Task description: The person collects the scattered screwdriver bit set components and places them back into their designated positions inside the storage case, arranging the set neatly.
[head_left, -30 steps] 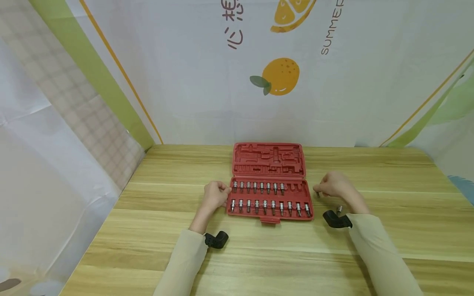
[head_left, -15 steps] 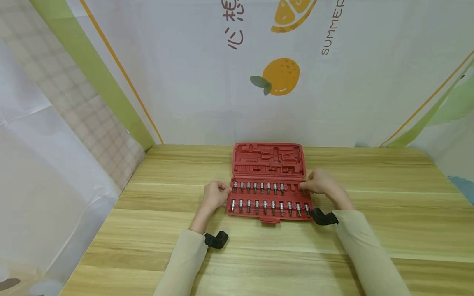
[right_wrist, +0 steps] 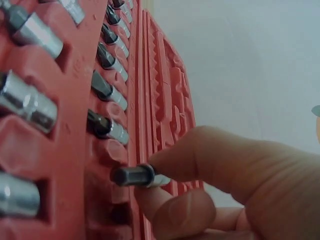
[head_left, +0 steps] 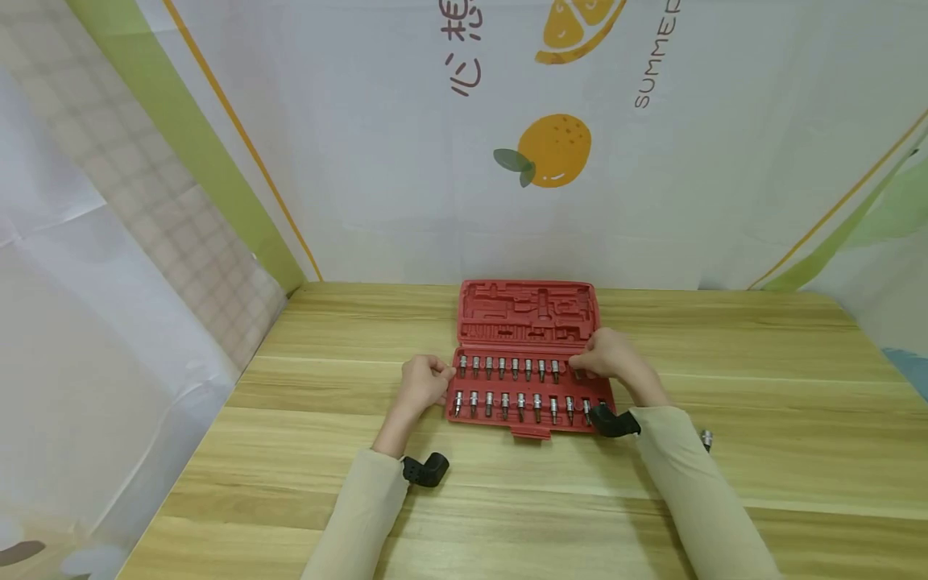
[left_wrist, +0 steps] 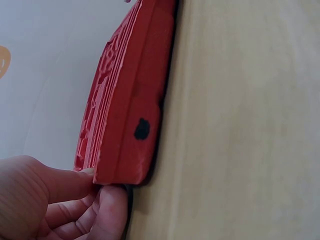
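Note:
A red plastic bit-set case [head_left: 500, 385] lies unfolded on the table, two rows of silver bit sockets seated in its lower half. At its left edge my left hand [head_left: 423, 380] pinches the corner, thumb above and fingers below, as the left wrist view shows. My right hand [head_left: 615, 358] is over the right end of the upper row. Between its thumb and fingers it pinches a bit socket [right_wrist: 140, 176], dark hex-shaped tip pointing toward the slots. Beside that one sits a seated bit socket [right_wrist: 107, 126]. In the head view, the pinched piece is mostly hidden by the fingers.
One loose bit socket [head_left: 706, 439] lies on the wooden table [head_left: 797, 451], right of my right forearm. The case's moulded lid [head_left: 529, 310] leans back behind the lower half. A printed cloth [head_left: 362, 185] hangs along the table's far edge.
My right hand has moved left from the table beside the case to over the upper row, carrying the bit socket. The left hand stays at the case's edge.

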A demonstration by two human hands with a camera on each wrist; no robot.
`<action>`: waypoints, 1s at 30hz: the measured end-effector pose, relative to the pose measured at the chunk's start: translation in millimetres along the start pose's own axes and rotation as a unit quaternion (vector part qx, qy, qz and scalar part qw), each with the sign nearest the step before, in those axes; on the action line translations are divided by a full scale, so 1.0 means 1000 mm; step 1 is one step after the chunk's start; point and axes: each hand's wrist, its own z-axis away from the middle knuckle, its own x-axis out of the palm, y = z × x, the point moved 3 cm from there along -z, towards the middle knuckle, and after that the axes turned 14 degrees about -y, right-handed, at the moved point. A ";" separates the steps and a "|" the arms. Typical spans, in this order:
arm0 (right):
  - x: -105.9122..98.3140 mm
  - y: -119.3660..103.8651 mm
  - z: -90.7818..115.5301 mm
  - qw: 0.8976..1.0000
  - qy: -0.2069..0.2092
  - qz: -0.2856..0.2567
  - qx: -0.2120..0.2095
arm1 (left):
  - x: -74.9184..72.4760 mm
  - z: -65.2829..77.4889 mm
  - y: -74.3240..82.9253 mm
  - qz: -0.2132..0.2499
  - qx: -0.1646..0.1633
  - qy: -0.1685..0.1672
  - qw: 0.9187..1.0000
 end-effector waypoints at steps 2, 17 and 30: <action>0.001 -0.001 -0.002 1.000 -0.003 0.002 -0.001 | 0.000 0.000 0.000 0.000 0.001 0.001 1.000; 0.003 -0.009 -0.012 0.999 -0.007 0.006 0.046 | 0.000 0.000 0.001 0.006 0.001 0.002 1.000; -0.005 -0.010 -0.026 0.995 -0.015 0.054 0.084 | 0.000 0.000 0.001 0.001 -0.001 0.002 1.000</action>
